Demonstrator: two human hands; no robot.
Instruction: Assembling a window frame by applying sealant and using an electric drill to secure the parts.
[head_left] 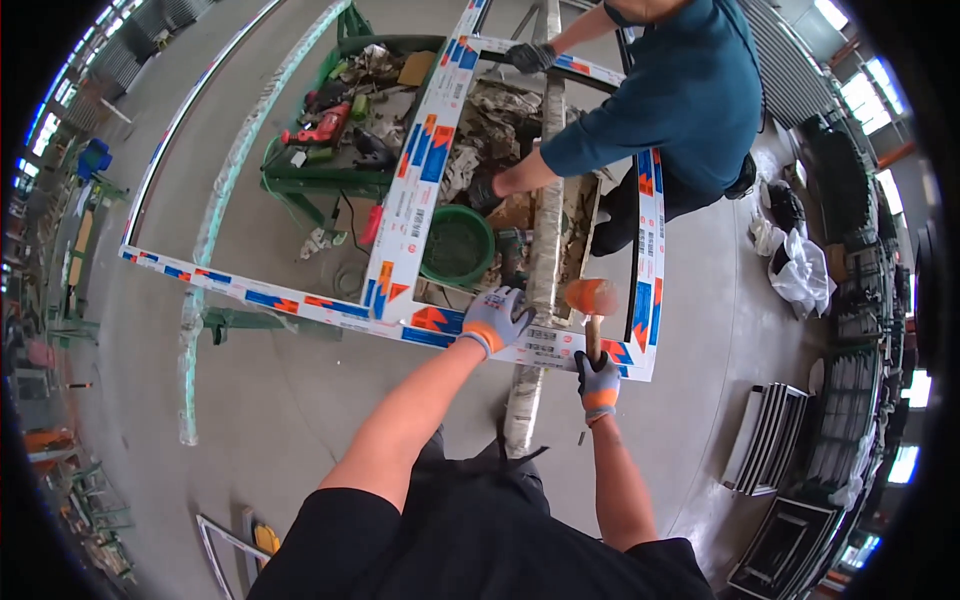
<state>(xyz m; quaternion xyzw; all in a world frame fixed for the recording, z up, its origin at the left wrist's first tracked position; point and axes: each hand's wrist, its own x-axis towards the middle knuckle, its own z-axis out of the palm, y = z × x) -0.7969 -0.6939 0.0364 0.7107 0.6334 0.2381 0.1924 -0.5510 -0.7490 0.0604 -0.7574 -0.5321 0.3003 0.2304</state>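
Observation:
A large window frame (pixel 411 215), wrapped in white film with blue and orange print, lies across supports before me. My left hand (pixel 495 320), in a grey and orange glove, grips its near rail, the fingers curled over the inner edge. My right hand (pixel 600 384), in a matching glove, is closed around the wooden handle of a mallet (pixel 590 298). The mallet's orange head is up, above the near rail by the frame's right corner. Across the frame, a co-worker (pixel 690 110) in a dark teal shirt leans in, one dark-gloved hand on the far rail, the other reaching down inside.
A wrapped support bar (pixel 547 200) runs under the frame; another (pixel 240 150) lies left. A green workbench (pixel 330 178) carries a red power tool (pixel 322 127) and scraps. A green basin (pixel 457 246) sits inside the frame's opening. White bags (pixel 802 275) lie at right.

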